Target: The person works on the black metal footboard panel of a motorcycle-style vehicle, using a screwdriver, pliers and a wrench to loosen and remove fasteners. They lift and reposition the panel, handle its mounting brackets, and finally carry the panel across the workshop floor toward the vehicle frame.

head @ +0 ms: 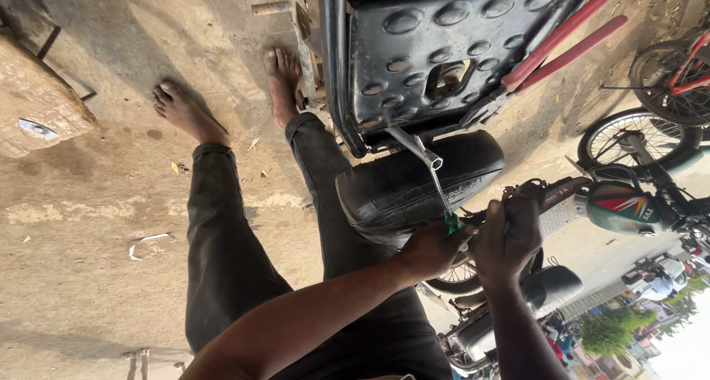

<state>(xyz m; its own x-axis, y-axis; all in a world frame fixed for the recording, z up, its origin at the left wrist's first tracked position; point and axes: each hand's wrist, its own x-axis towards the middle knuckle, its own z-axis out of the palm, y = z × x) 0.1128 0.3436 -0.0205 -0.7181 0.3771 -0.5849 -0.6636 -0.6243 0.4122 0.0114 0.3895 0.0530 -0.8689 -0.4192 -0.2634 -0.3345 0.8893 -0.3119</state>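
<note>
A screwdriver [441, 195] with a green handle rises from the left hand [433, 247], which is clamped on it, its tip near a bracket [414, 145] under the black seat pan [444, 47]. The right hand [509, 236] curls just beside it, its grip hidden. A tyre [414, 184] lies behind.

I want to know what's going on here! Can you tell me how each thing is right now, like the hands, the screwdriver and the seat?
Left hand: closed around the screwdriver's green handle.
Right hand: fingers curled, beside the left hand.
Screwdriver: held, tip up by the silver wrench.
Silver wrench: sticking out from the seat's underside.
Black seat: flipped, dimpled black base showing.
Bare feet: flat on the ground.
Motorbike: parked.
</note>
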